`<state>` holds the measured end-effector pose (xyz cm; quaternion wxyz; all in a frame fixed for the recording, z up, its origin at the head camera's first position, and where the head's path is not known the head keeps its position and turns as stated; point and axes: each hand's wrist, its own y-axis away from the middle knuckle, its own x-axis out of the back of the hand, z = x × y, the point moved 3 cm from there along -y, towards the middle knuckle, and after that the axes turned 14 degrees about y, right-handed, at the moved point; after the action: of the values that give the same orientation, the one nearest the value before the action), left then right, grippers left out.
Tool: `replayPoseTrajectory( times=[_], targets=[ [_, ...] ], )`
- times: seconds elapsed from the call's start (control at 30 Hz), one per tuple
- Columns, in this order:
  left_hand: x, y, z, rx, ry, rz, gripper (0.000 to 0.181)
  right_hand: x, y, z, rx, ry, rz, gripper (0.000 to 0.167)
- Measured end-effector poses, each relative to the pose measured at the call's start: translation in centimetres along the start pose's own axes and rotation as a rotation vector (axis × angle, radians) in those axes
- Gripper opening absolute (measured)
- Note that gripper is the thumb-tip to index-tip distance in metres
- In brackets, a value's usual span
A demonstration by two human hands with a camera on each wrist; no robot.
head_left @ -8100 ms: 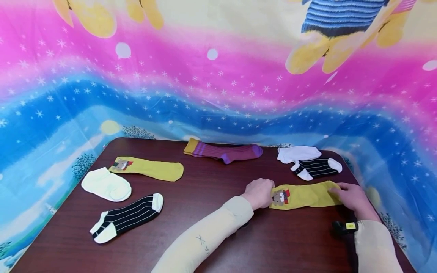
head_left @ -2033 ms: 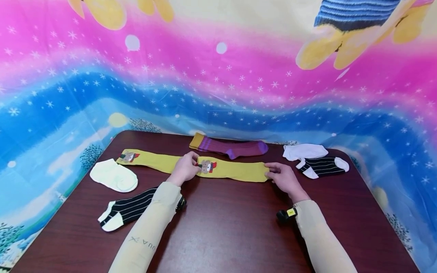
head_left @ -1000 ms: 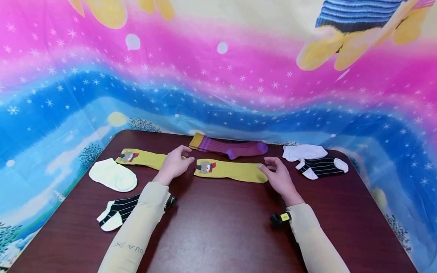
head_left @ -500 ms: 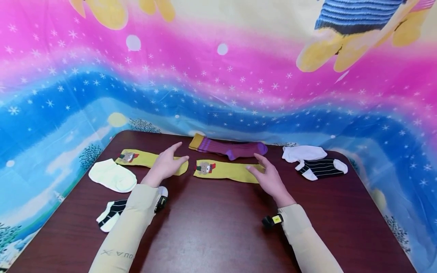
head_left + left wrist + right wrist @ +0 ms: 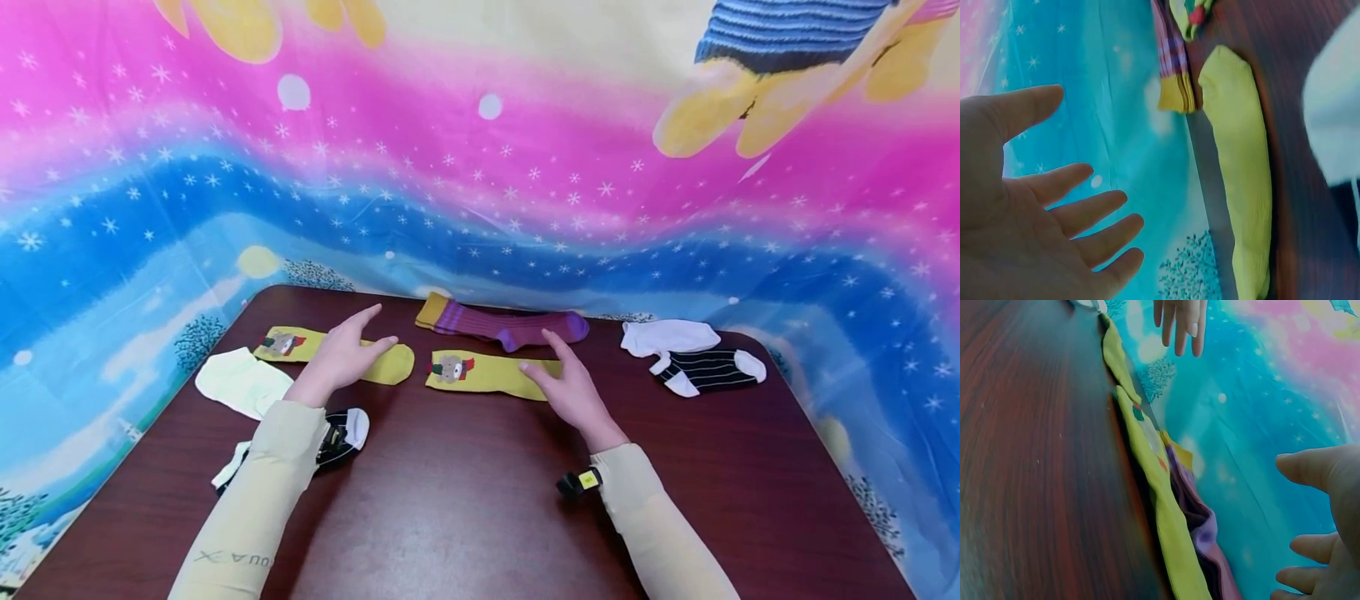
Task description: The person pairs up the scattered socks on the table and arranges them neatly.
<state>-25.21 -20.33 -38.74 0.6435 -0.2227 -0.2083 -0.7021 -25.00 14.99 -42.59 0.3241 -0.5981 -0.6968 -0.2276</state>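
Note:
Two yellow bear socks lie end to end across the table. My left hand (image 5: pixel 337 358), fingers spread and holding nothing, is above the left yellow sock (image 5: pixel 392 365) and hides its middle. Over the toe end of the right yellow sock (image 5: pixel 491 375) is my right hand (image 5: pixel 573 392), also free, with thumb and fingers apart. The left wrist view shows the left palm (image 5: pixel 1016 244) raised off the table, its fingers loosely straight. In the right wrist view, the right hand's thumb (image 5: pixel 1310 469) stands clear of the yellow sock (image 5: pixel 1175 544).
A purple sock with a mustard cuff (image 5: pixel 480 323) lies behind. At left are a white sock (image 5: pixel 240 383) and a black striped sock (image 5: pixel 348 437), partly covered by my left arm. Another white sock (image 5: pixel 670 337) and black striped sock (image 5: pixel 712 371) lie at right. A patterned cloth (image 5: pixel 480 167) borders the table.
Both hands carried the right yellow sock from the table's right side to the middle, beside its match, and let go. Since then both hands have lifted and drifted left.

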Motion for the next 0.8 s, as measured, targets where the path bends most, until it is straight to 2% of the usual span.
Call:
replayPoseTrajectory(
  times=[0.5, 0.8],
  targets=[
    [3.3, 0.4, -3.0, 0.065, 0.003, -0.032, 0.084, -2.3, -0.6, -2.2, 0.072, 0.060, -0.038, 0.076],
    [4.6, 0.2, -4.0, 0.053, -0.052, -0.059, 0.085, -4.0, -1.4, -4.6, 0.092, 0.068, -0.096, 0.078]
  ],
)
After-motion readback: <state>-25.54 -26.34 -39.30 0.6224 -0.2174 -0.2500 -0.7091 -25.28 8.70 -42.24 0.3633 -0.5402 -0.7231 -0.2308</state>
